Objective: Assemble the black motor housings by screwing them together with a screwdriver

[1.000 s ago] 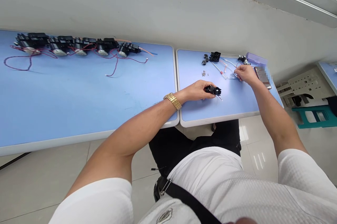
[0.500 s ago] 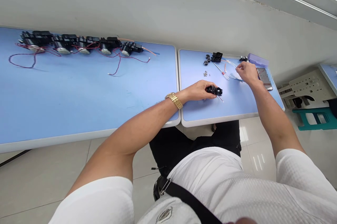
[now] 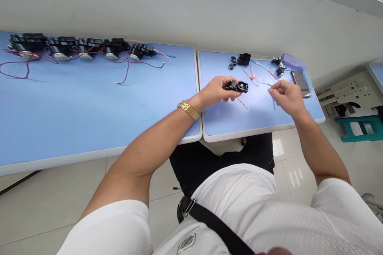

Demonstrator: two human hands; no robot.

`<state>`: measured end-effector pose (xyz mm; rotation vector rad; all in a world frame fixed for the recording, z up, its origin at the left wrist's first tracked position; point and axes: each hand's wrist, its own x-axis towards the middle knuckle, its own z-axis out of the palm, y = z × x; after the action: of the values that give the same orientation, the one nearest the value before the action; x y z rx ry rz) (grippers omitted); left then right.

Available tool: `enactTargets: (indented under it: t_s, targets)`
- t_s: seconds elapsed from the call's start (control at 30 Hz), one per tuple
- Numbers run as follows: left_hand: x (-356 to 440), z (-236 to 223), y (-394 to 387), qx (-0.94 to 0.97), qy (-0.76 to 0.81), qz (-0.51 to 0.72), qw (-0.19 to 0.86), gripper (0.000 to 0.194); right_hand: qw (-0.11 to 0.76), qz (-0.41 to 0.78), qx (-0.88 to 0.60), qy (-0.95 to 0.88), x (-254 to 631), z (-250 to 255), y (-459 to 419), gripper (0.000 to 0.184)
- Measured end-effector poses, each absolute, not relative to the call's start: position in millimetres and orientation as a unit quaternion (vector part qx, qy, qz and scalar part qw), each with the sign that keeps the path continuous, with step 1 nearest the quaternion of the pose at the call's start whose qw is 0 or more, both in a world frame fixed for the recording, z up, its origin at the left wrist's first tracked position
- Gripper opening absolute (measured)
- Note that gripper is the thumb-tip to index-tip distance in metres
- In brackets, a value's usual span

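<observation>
Black housing (image 3: pixel 237 86) in 1 of 2 hands (image 3: pixel 218 89); purple box (image 3: pixel 293 62), contents unclear.

A plain pale-grey wall (image 3: pixel 149 3) spans the upper frame, with blue-topped, white-edged rectangular tables (image 3: pixel 89 119) along it. Glossy beige floor tiles (image 3: pixel 60 207) carry bright streaks (image 3: pixel 291 179) at lower right; a teal plastic stool (image 3: pixel 346 130) stands far right.

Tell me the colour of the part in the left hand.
The part in the left hand is black; the head view shows it.
</observation>
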<state>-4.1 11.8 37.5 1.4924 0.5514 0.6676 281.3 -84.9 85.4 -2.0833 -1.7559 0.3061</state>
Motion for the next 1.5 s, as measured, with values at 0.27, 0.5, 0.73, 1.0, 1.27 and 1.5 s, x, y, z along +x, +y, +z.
enactTargets:
  t_s: [0.27,0.5,0.73,1.0,1.27,1.5]
  targets:
    - [-7,39,19,0.599,0.262,0.386,0.651,0.03,0.076,0.145,-0.739,-0.654,252,44,-124,0.008]
    - [-6,36,20,0.601,0.27,0.379,0.65,0.03,0.084,0.155,-0.733,-0.657,254,44,-130,0.011]
    - [-7,34,21,0.599,0.279,0.374,0.651,0.031,0.148,0.138,-0.706,-0.679,257,42,-143,0.015]
    - [-8,35,20,0.603,0.284,0.368,0.648,0.03,0.167,0.064,-0.668,-0.723,273,37,-147,0.04]
    - [-7,35,19,0.612,0.285,0.362,0.643,0.028,0.17,0.075,-0.617,-0.765,284,28,-120,0.039]
    - [-9,36,18,0.616,0.29,0.358,0.639,0.028,0.276,0.071,-0.633,-0.719,285,15,-122,0.043]
